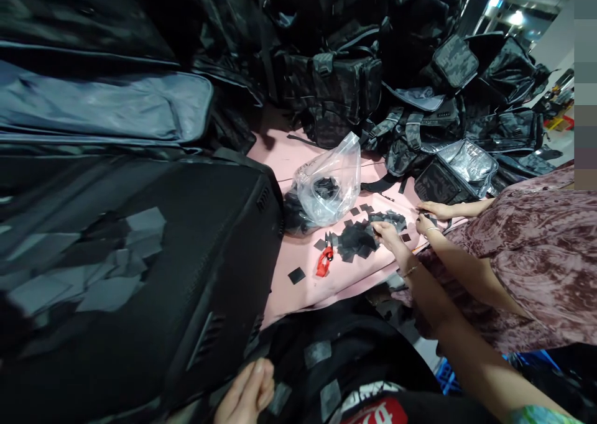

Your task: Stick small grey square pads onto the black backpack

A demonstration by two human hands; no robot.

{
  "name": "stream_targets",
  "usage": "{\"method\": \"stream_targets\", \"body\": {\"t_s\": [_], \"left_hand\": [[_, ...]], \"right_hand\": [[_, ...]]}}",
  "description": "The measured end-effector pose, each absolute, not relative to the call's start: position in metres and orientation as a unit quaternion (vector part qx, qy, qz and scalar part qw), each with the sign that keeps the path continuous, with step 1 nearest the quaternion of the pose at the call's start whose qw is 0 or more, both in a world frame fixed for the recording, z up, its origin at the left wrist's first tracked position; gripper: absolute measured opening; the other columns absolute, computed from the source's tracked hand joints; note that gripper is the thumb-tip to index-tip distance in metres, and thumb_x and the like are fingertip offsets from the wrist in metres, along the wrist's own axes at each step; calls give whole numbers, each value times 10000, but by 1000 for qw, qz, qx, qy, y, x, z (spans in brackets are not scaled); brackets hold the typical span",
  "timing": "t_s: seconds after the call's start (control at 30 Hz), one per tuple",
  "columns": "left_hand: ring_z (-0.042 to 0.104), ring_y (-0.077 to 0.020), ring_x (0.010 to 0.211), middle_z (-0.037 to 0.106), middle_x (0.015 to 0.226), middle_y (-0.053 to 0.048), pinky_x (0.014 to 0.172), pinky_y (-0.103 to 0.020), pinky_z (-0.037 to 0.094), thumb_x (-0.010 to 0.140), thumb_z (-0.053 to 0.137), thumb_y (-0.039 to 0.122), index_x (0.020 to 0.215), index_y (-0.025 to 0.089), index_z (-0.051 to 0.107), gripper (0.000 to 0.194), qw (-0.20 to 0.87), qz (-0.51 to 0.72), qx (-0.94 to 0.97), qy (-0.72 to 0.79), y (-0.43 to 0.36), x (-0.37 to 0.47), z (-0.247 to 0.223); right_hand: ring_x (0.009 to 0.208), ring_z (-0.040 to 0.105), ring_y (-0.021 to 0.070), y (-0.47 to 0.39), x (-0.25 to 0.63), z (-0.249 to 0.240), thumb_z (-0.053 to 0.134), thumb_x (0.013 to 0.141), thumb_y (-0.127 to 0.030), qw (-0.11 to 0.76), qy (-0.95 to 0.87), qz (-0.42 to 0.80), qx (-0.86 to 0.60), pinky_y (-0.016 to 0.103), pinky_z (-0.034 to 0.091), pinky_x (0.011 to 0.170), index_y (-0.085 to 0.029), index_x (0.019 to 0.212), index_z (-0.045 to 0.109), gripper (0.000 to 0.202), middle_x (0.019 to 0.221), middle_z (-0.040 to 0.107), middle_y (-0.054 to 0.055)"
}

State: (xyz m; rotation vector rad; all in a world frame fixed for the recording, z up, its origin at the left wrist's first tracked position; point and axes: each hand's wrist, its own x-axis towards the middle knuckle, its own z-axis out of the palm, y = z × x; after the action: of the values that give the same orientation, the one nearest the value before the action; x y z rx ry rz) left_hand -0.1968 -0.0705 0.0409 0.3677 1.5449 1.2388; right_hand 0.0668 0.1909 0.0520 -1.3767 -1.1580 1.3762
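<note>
Your right hand (386, 231), fingers together, pinches a piece in the pile of black fabric squares (359, 237) near the pink tabletop's (321, 287) near edge, while your left hand (247, 393), loosely curled, rests on the black bag (186, 275).

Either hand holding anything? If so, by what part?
Right hand rests fingertips on the pile of black patches; grip can't be told. Left hand lies on black fabric, holding nothing visible.

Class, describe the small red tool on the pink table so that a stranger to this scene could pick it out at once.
Find the pink table ringed by dark bags. In front of the clear plastic bag, left of the heap of black squares under the right hand, lies the red tool. It is the only red thing among black pieces.
</note>
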Motion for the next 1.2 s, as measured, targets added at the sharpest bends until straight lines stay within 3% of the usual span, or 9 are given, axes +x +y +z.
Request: {"method": "stream_targets", "body": {"t_s": [0.2,0.33,0.43,0.57,0.7,0.9,1.03,1.2], "left_hand": [[365,-95,492,456,529,30,459,-219,318,573,714,573,610,162,536,449,552,513,186,630,-67,-187,48],[384,-107,519,451,528,27,497,-223,333,690,648,525,672,158,574,375,569,512,256,591,-54,-171,69],[388,-101,510,485,576,20,494,-227,333,689,668,469,765,152,599,333,576,530,261,566,-46,-160,81],[410,-99,530,520,646,-1,509,-230,338,719,651,397,871,145,640,294,580,531,283,549,-41,-149,88],[410,-114,570,519,673,-15,538,-240,350,755,606,415,865,139,651,300,558,542,309,548,-41,-144,87],[359,-111,546,425,582,16,506,-228,318,765,576,481,706,147,601,340,509,530,342,585,-43,-140,83],[341,-108,533,389,558,33,500,-224,304,778,551,502,697,159,575,353,493,525,347,601,-43,-137,81],[346,-104,524,393,552,37,494,-219,314,753,577,504,740,156,600,349,488,542,326,602,-40,-140,86]], "right_hand": [[858,636,127,139,51,57,750,603,-204,438,-336,720,-420,233,494,779,-149,932,614,360,870,649,41],[698,642,113,98,24,65,767,598,-246,423,-312,760,-381,183,491,582,-140,905,632,352,801,666,35],[495,571,80,72,3,70,733,630,-293,419,-362,737,-388,165,410,426,-134,834,625,280,681,656,19],[362,425,46,45,-14,77,645,701,-314,391,-445,693,-411,165,311,361,-144,726,590,181,537,598,-20],[395,390,47,30,-19,80,571,759,-303,355,-512,654,-429,172,307,403,-149,687,572,171,502,545,-37],[473,432,69,25,-16,91,497,822,-314,300,-662,532,-435,193,354,515,-155,627,553,258,504,512,-38],[485,394,75,24,-17,93,474,838,-376,302,-687,479,-456,202,311,492,-162,532,459,374,493,456,-32],[477,304,66,21,-18,84,512,814,-429,296,-687,501,-435,220,236,466,-168,482,363,448,477,326,-47]]}}
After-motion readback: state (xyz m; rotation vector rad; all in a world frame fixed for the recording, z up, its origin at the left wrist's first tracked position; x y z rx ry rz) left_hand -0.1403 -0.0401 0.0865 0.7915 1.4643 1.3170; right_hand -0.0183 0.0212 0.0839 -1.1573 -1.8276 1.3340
